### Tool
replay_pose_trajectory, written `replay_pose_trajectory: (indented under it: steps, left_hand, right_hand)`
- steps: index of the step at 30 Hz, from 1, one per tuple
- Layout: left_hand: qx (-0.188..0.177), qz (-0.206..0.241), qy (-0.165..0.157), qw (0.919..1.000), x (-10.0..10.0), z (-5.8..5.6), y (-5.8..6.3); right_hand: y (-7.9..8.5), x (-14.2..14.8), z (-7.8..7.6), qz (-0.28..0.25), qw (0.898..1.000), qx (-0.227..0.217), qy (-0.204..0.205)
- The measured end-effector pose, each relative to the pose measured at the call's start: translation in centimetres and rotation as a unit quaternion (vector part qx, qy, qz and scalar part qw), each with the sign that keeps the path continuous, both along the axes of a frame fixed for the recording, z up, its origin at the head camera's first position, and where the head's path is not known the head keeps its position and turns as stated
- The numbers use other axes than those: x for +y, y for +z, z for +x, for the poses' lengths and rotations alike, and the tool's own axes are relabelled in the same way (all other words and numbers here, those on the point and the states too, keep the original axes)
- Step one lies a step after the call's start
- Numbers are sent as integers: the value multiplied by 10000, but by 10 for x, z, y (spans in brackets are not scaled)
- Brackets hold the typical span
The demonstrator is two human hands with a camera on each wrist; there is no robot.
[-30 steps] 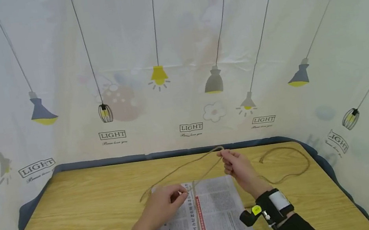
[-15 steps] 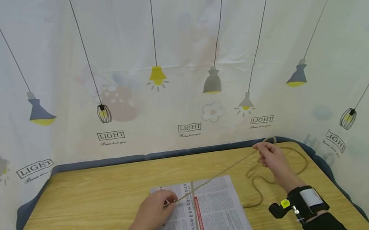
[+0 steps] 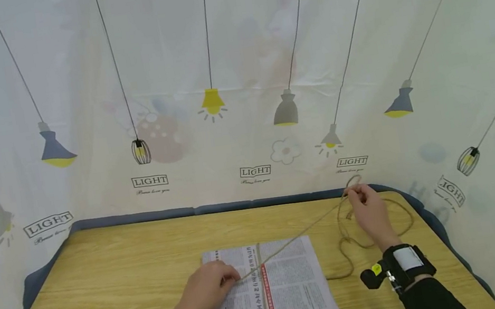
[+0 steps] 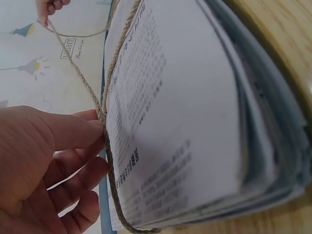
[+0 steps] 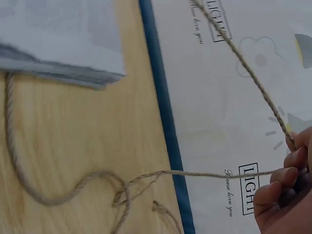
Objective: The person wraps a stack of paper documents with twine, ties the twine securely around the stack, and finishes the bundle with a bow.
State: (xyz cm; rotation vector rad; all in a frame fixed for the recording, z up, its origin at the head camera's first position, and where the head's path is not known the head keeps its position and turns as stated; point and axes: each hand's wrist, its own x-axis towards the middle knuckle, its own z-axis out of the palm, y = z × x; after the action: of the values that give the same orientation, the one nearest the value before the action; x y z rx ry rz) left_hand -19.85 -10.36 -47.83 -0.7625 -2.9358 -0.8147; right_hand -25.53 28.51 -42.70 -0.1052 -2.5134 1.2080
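A stack of folded newspapers (image 3: 297,291) lies on the table, with one strand of twine (image 3: 265,306) running over it front to back. My left hand (image 3: 207,288) is over the stack's left part. In the left wrist view, its thumb and finger pinch the twine (image 4: 102,117) at the stack's face. Raised at the back right, my right hand (image 3: 371,213) pinches the same twine, which stretches straight between both hands. From the right fingers, a loose length (image 5: 214,174) hangs down to the table in the right wrist view.
More loose twine (image 3: 351,261) curls on the wooden table (image 3: 117,280) to the right of the stack, coming out from beneath it. Behind the table hangs a pale cloth (image 3: 175,53) printed with lamps, with a dark blue border along the table's back edge.
My right hand has moved right, drawing the twine out straight from a slack loop. The left hand has shifted slightly left and toward me, still pinching the twine.
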Motion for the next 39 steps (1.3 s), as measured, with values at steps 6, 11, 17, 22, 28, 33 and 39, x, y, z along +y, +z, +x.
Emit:
replay_pose_trajectory:
  steps: [6,11,17,22,28,33,39]
  left_hand:
    - [-154,-41,80,9998,3,0,0]
    - [-176,-99,122,9997,3,-1,-1]
    - [-151,-108,82,9998,3,2,-2]
    - [-178,-152,73,9997,4,2,-5]
    - [-188,-159,80,9997,5,2,-6]
    - [-132,-145,84,9998,5,2,-6]
    - [-71,-132,102,9998,5,4,-3]
  right_hand:
    - [21,8,-4,-436,9984,124,-333]
    - [37,14,-4,-236,9951,802,-523]
    - [17,23,-4,99,9978,425,-492]
    - [-24,37,-1,585,9950,-702,-395]
    - [-62,46,8,560,9893,-1325,-236]
    - [-75,49,14,508,9895,-1323,-273]
    - [-79,53,28,1097,9826,-1437,-431]
